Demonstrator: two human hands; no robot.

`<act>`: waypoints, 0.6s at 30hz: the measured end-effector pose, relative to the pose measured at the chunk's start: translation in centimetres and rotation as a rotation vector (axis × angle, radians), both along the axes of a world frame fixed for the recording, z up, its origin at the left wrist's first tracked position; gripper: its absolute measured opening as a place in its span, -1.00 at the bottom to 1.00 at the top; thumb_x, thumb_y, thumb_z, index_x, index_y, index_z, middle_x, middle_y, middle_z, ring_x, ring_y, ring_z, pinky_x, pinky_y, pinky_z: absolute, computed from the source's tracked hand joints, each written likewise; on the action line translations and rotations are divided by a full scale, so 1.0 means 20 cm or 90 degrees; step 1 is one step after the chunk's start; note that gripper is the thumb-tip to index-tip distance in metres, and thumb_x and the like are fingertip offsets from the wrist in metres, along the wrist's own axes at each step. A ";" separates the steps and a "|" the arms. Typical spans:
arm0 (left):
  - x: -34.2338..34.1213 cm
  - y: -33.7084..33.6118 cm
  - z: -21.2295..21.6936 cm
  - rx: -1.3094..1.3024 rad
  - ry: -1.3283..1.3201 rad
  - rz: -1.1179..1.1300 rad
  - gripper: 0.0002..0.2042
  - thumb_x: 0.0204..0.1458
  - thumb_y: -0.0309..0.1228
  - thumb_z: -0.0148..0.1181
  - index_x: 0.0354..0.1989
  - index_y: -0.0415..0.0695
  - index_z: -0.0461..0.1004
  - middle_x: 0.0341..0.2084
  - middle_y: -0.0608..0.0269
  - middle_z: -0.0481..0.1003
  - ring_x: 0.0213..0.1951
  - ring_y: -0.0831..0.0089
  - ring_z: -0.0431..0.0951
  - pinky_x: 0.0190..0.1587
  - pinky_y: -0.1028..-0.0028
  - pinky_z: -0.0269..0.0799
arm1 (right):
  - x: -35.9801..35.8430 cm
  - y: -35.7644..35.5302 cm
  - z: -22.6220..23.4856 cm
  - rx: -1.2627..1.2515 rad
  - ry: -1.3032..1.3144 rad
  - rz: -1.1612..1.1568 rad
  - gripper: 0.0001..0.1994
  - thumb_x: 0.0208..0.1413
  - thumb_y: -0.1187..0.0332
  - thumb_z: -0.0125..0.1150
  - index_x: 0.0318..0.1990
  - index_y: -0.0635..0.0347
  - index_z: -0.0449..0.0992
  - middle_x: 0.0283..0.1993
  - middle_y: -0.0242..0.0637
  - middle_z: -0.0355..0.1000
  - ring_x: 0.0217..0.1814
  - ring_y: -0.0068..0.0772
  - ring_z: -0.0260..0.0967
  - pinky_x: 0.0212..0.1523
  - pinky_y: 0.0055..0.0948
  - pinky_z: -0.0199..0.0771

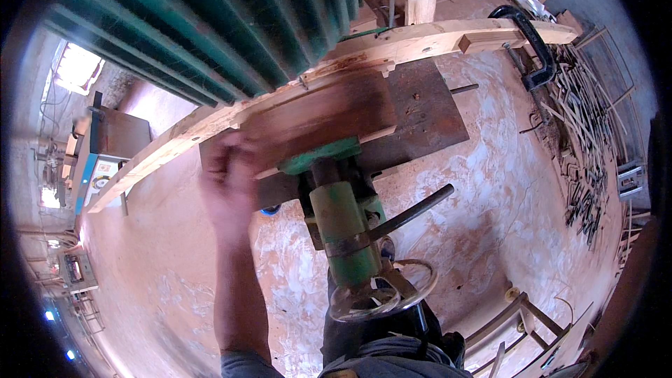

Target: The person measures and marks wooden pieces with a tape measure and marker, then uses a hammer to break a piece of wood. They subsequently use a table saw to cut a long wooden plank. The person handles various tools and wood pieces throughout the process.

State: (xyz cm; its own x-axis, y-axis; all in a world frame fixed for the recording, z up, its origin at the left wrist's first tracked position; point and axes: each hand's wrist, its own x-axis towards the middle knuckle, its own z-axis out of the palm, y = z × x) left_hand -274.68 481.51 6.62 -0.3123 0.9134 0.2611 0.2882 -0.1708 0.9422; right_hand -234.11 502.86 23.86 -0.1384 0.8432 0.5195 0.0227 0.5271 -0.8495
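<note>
My left hand [231, 175], blurred by motion, is at the left end of a reddish-brown wooden block [329, 112], with its fingers curled at the end. The block lies on a dark metal machine table [430, 108], against a long pale timber rail [413, 45]. A green clamp pad [318, 157] stands at its near side, on a green cylindrical clamp [339, 217] with a lever [413, 210] and a clear-looking handwheel [430, 287]. The block is smeared too. No right hand shows.
A ribbed green machine body [210, 21] overhangs the far left. A black C-clamp [535, 49] grips the rail's right part. Wood offcuts [584, 147] are heaped along the right wall. A blue-sided cabinet [112, 147] stands left, and a wooden frame [518, 315] lower right.
</note>
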 end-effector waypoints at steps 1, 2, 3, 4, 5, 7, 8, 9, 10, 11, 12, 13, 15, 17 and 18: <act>0.15 -0.03 0.07 0.047 0.061 -0.112 -0.79 0.18 -0.39 0.15 -0.07 -0.20 0.48 -0.27 0.23 0.54 -0.31 0.49 0.54 -0.32 0.51 0.47 | -0.01 0.00 0.00 0.000 0.000 0.003 -0.77 0.22 0.23 0.05 -0.34 0.21 0.48 -0.32 -0.30 0.44 -0.22 -0.38 0.39 -0.14 -0.37 0.41; 0.30 -0.05 0.13 0.022 0.156 -0.240 -0.65 0.13 -0.38 0.21 0.06 -0.23 0.42 -0.05 0.09 0.51 -0.07 0.35 0.55 -0.05 0.45 0.49 | 0.00 -0.01 0.00 0.000 -0.006 -0.002 -0.77 0.22 0.24 0.05 -0.34 0.21 0.48 -0.32 -0.30 0.44 -0.22 -0.38 0.39 -0.14 -0.37 0.41; 0.41 -0.05 0.18 -0.081 0.408 -0.306 -0.53 0.09 -0.31 0.25 0.14 -0.22 0.35 -0.02 -0.01 0.49 0.00 0.20 0.52 0.06 0.33 0.45 | -0.01 -0.01 0.01 0.001 -0.005 0.000 -0.77 0.22 0.24 0.05 -0.34 0.21 0.48 -0.32 -0.30 0.44 -0.22 -0.38 0.39 -0.14 -0.37 0.41; 0.55 -0.03 0.25 -0.083 0.532 -0.413 -0.41 0.05 -0.19 0.27 0.20 -0.24 0.27 0.01 -0.14 0.43 0.06 0.04 0.47 0.13 0.20 0.40 | -0.01 -0.01 0.02 0.002 -0.006 0.002 -0.77 0.22 0.24 0.05 -0.34 0.21 0.48 -0.32 -0.30 0.44 -0.22 -0.38 0.39 -0.14 -0.37 0.41; 0.63 -0.05 0.17 -0.055 0.531 -0.460 -0.43 0.07 -0.17 0.22 0.15 -0.29 0.27 0.01 -0.20 0.41 0.09 -0.06 0.42 0.14 0.11 0.36 | -0.04 -0.02 0.04 0.006 -0.006 0.012 -0.77 0.22 0.24 0.05 -0.34 0.21 0.48 -0.32 -0.30 0.44 -0.22 -0.38 0.39 -0.13 -0.37 0.41; 0.81 -0.02 0.11 -0.181 0.511 -0.597 -0.57 0.07 -0.26 0.16 -0.07 -0.40 0.32 -0.13 -0.24 0.46 -0.05 -0.10 0.50 0.02 0.09 0.43 | -0.05 -0.02 0.06 0.011 -0.011 0.020 -0.77 0.22 0.24 0.05 -0.34 0.21 0.48 -0.32 -0.30 0.44 -0.22 -0.38 0.39 -0.13 -0.37 0.41; 0.86 -0.04 0.03 -0.207 0.491 -0.630 -0.57 0.08 -0.26 0.16 -0.08 -0.42 0.31 -0.21 -0.23 0.49 -0.13 -0.11 0.53 -0.05 0.08 0.45 | -0.06 -0.02 0.06 0.012 -0.013 0.025 -0.77 0.22 0.24 0.05 -0.34 0.21 0.48 -0.32 -0.30 0.44 -0.22 -0.38 0.39 -0.13 -0.37 0.41; 0.89 -0.05 -0.03 -0.236 0.470 -0.657 -0.57 0.08 -0.27 0.15 -0.09 -0.45 0.30 -0.28 -0.21 0.51 -0.22 -0.13 0.55 -0.11 0.07 0.48 | -0.09 -0.02 0.07 0.013 -0.014 0.035 -0.77 0.22 0.24 0.05 -0.34 0.21 0.48 -0.32 -0.30 0.45 -0.22 -0.39 0.39 -0.13 -0.37 0.41; 0.92 -0.04 -0.06 -0.237 0.461 -0.664 -0.60 0.07 -0.27 0.16 -0.13 -0.42 0.33 -0.32 -0.19 0.52 -0.26 -0.12 0.56 -0.16 0.07 0.48 | -0.10 -0.02 0.07 0.013 -0.017 0.037 -0.77 0.22 0.25 0.05 -0.34 0.21 0.48 -0.32 -0.30 0.45 -0.21 -0.39 0.39 -0.13 -0.37 0.41; 0.94 -0.02 -0.07 -0.239 0.453 -0.669 -0.63 0.07 -0.27 0.17 -0.16 -0.39 0.35 -0.36 -0.17 0.53 -0.30 -0.12 0.57 -0.20 0.07 0.49 | -0.11 -0.02 0.06 0.013 -0.020 0.040 -0.77 0.22 0.25 0.05 -0.34 0.22 0.48 -0.32 -0.30 0.45 -0.21 -0.39 0.39 -0.13 -0.37 0.41; 0.95 0.00 -0.07 -0.241 0.445 -0.677 -0.66 0.06 -0.28 0.17 -0.20 -0.36 0.38 -0.40 -0.15 0.54 -0.34 -0.12 0.57 -0.25 0.08 0.49 | -0.11 -0.02 0.06 0.012 -0.022 0.041 -0.77 0.22 0.25 0.05 -0.34 0.22 0.48 -0.32 -0.30 0.45 -0.21 -0.39 0.39 -0.13 -0.37 0.41; 0.94 0.02 -0.04 -0.228 0.375 -0.646 -0.69 0.07 -0.27 0.18 -0.24 -0.32 0.40 -0.43 -0.12 0.54 -0.37 -0.08 0.58 -0.29 0.10 0.48 | -0.12 -0.02 0.06 0.011 -0.023 0.044 -0.77 0.22 0.25 0.05 -0.34 0.22 0.48 -0.32 -0.30 0.45 -0.21 -0.39 0.39 -0.13 -0.37 0.41; 0.94 0.07 0.06 -0.202 0.236 -0.583 -0.74 0.08 -0.26 0.19 -0.32 -0.26 0.45 -0.47 -0.07 0.55 -0.43 0.00 0.58 -0.36 0.16 0.47 | -0.13 -0.01 0.04 0.007 -0.027 0.047 -0.77 0.22 0.25 0.05 -0.34 0.22 0.48 -0.31 -0.30 0.45 -0.21 -0.39 0.39 -0.12 -0.37 0.41; 0.78 0.04 0.35 -0.164 0.167 -0.509 -0.76 0.11 -0.25 0.18 -0.40 -0.19 0.47 -0.53 0.09 0.54 -0.51 0.19 0.54 -0.46 0.32 0.42 | -0.10 0.00 0.03 0.006 -0.027 0.044 -0.77 0.22 0.25 0.05 -0.34 0.22 0.48 -0.31 -0.30 0.45 -0.21 -0.39 0.39 -0.12 -0.37 0.41; 0.65 0.00 0.44 -0.264 0.065 -0.460 -0.73 0.17 -0.18 0.12 -0.43 -0.13 0.48 -0.61 0.22 0.46 -0.57 0.35 0.46 -0.53 0.45 0.33 | -0.08 0.00 0.03 0.006 -0.031 0.038 -0.77 0.22 0.25 0.05 -0.34 0.22 0.48 -0.31 -0.30 0.45 -0.21 -0.39 0.39 -0.12 -0.37 0.41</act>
